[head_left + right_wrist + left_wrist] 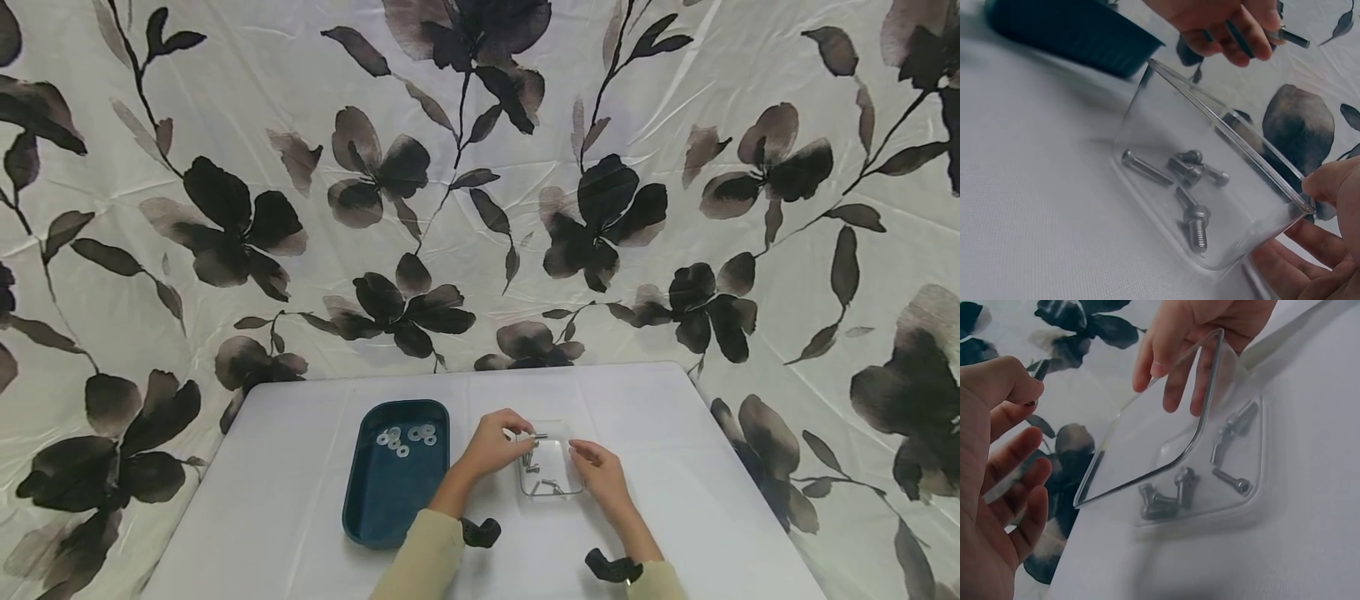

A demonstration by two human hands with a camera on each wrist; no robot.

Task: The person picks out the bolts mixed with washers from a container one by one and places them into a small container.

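My left hand [491, 443] pinches a metal bolt [1295, 38] between thumb and forefinger, raised over the left side of a clear plastic container [1132, 115]. In the left wrist view the bolt's threaded end [1041, 369] sticks up past the fingertips, while the other fingers are loosely bent. At the container's right side, my right hand [602, 477] grips the wall, its thumb on the rim and its fingers outside. Several silver socket-head bolts [1147, 169] lie scattered on the container's bottom.
Left of the container stands a dark teal tray [390, 517] with several pale, flat washers [402, 452] toward its far end. Both sit on a white-covered table [300, 467]. A floral cloth [480, 208] hangs behind the table. Black mounts [480, 532] are strapped at the wrists.
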